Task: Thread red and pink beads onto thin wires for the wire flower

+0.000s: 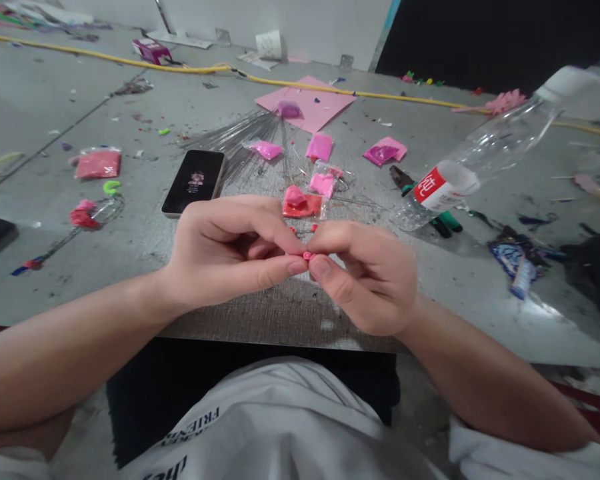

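My left hand (230, 250) and my right hand (365, 277) meet over the near edge of the grey table (145, 233). Thumbs and forefingers of both pinch one tiny pink bead (307, 255) between them. Both hands are closed, with the other fingers curled in. Just beyond the fingers lies a small clear bag of red beads (303, 203). More bags of pink beads (321, 147) lie behind it, next to a fan of thin wires (235, 137).
A dark phone (194, 181) lies left of the bags. A clear plastic bottle (480, 157) lies tilted at the right, with green-handled pliers (430, 207) under it. A pink sheet (305, 103), a yellow cord (130, 62) and scattered scraps lie farther back.
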`<state>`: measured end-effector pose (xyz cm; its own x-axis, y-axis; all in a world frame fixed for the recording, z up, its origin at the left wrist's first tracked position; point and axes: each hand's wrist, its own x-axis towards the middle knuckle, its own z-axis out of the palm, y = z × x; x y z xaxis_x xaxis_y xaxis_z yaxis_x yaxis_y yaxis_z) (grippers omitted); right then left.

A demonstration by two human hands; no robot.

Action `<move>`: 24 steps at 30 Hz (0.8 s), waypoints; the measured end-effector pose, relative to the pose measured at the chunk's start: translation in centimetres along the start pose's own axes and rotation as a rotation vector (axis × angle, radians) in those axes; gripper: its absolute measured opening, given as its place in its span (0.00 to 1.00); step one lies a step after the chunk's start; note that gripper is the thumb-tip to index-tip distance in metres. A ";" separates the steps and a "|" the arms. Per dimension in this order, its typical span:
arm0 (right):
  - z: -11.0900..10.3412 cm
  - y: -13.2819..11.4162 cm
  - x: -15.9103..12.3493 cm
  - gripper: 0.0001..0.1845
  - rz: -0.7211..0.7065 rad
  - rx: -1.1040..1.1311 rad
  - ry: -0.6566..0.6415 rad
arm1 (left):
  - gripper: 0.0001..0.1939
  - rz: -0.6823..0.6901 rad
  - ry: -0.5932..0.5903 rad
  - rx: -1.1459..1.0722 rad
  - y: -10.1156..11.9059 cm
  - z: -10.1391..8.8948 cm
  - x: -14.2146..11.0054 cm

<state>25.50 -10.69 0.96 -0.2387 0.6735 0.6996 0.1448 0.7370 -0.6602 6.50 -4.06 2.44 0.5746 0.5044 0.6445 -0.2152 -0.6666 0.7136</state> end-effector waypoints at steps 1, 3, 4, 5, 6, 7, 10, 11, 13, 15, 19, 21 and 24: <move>0.0 0.0 0.0 0.06 0.002 -0.005 0.001 | 0.05 -0.004 -0.001 0.004 0.0 0.0 0.0; 0.0 0.0 0.0 0.06 0.003 -0.004 0.004 | 0.05 -0.004 -0.003 0.005 0.0 -0.1 -0.1; 0.0 0.0 0.1 0.06 0.002 -0.002 0.003 | 0.05 0.004 -0.003 0.000 0.0 -0.1 -0.1; 0.0 0.0 0.1 0.06 0.000 0.000 0.002 | 0.05 0.017 -0.002 -0.010 -0.1 -0.1 -0.1; 0.0 0.0 0.1 0.06 -0.002 0.002 0.004 | 0.05 0.030 -0.004 -0.018 -0.1 -0.1 0.0; 0.0 0.0 0.1 0.06 -0.004 0.002 0.005 | 0.05 0.040 -0.008 -0.022 0.0 -0.1 0.0; -0.1 -0.1 0.1 0.06 -0.005 -0.008 0.003 | 0.05 0.061 -0.031 -0.021 0.0 -0.1 0.2; -0.1 -0.1 0.1 0.05 -0.002 -0.012 -0.002 | 0.05 0.062 -0.036 -0.020 0.0 -0.1 0.3; -0.1 -0.2 0.1 0.06 -0.002 -0.012 -0.012 | 0.05 0.064 -0.041 -0.026 0.0 -0.2 0.3; -0.1 -0.2 0.2 0.05 0.000 -0.009 -0.015 | 0.05 0.052 -0.044 -0.027 0.0 -0.2 0.3; -0.2 -0.3 0.2 0.05 0.003 -0.024 -0.024 | 0.05 0.076 -0.055 -0.027 0.0 -0.2 0.2; -0.2 -0.3 0.2 0.05 -0.003 -0.033 -0.026 | 0.04 0.078 -0.060 -0.023 0.1 -0.2 0.2; -0.2 -0.3 0.2 0.06 -0.002 -0.042 -0.031 | 0.03 0.041 -0.058 -0.007 0.2 -0.1 0.3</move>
<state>25.65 -10.77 1.33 -0.2685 0.6705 0.6917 0.1847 0.7405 -0.6462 6.53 -4.00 2.82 0.6098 0.4445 0.6562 -0.2446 -0.6819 0.6893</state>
